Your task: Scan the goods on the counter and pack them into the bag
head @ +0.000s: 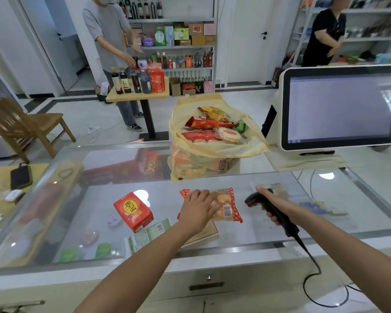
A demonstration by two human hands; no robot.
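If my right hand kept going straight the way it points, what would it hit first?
Probably the snack packet that the left hand rests on; the right hand aims the scanner at its right edge, though depth is unclear.

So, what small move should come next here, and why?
Probably swing the scanner in the right hand toward the barcode on the snack packet. The left hand rests on that packet, its barcode faces up, and the scanner is just beside it.
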